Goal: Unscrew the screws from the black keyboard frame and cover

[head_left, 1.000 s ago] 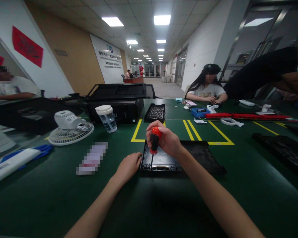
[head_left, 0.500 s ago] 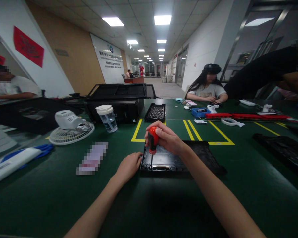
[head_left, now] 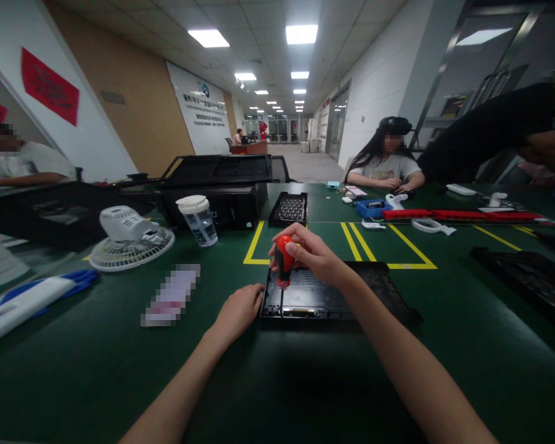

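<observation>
A black, shallow tray-like panel point(head_left: 351, 290) lies flat on the green table in front of me. My right hand point(head_left: 308, 250) is closed around a screwdriver point(head_left: 284, 256) with a red and black handle. The screwdriver stands nearly upright, its thin shaft pointing down at the panel's near left corner; the tip's exact contact is too small to make out. At the panel's left edge, my left hand point(head_left: 243, 308) grips the side, its fingertips partly hidden. A metallic strip point(head_left: 300, 312) runs along the panel's near edge, just right of the shaft.
To the left are a phone-shaped blurred item point(head_left: 171, 296), a lidded water cup point(head_left: 198, 221) and a white fan point(head_left: 132, 240). A black tray of small parts point(head_left: 288, 209) sits beyond my hands. Another black panel point(head_left: 527, 277) lies at right. Co-workers are around the table.
The view has shifted very slightly. My right hand still holds the screwdriver over the same corner, its fingers turned a little; the left hand and panel stay put.
</observation>
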The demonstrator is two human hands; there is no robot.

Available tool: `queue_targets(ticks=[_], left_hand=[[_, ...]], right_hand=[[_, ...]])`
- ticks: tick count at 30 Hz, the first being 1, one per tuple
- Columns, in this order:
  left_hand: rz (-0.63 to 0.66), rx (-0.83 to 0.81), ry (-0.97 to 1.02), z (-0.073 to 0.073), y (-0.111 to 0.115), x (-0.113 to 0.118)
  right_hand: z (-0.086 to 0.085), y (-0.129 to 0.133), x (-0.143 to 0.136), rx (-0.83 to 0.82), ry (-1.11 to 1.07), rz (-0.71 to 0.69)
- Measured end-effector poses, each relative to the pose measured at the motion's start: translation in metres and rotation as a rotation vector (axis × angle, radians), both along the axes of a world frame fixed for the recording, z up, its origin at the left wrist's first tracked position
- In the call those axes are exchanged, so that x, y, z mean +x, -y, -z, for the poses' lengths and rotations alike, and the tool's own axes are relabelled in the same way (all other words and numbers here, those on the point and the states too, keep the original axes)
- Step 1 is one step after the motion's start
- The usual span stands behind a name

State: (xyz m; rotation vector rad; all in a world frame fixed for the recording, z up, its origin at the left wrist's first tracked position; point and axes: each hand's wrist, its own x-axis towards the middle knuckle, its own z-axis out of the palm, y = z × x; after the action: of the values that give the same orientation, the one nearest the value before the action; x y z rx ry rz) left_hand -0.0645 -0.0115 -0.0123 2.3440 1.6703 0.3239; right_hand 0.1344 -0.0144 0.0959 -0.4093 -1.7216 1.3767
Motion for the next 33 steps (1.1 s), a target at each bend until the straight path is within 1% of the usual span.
queue_targets(ticks=[8,14,19,28,33], left_hand=[[-0.014,-0.021,-0.004,-0.006,0.004,0.004],[-0.022,-0.017,-0.007,-0.004,0.002,0.004],[-0.007,-0.003,0.000,-0.003,0.002,0.003],[-0.032,-0.029,-0.003,-0.006,0.004,0.004],[-0.035,-0.037,0.000,-0.008,0.005,0.005]], right_hand=[[-0.001,0.005,-0.003,0.103,0.028,0.087],[-0.003,0.009,-0.006,0.179,0.063,0.177],[-0.002,0.011,-0.008,0.208,0.079,0.253],[-0.001,0.015,-0.015,0.280,0.088,0.386],[-0.001,0.017,-0.017,0.296,0.130,0.467]])
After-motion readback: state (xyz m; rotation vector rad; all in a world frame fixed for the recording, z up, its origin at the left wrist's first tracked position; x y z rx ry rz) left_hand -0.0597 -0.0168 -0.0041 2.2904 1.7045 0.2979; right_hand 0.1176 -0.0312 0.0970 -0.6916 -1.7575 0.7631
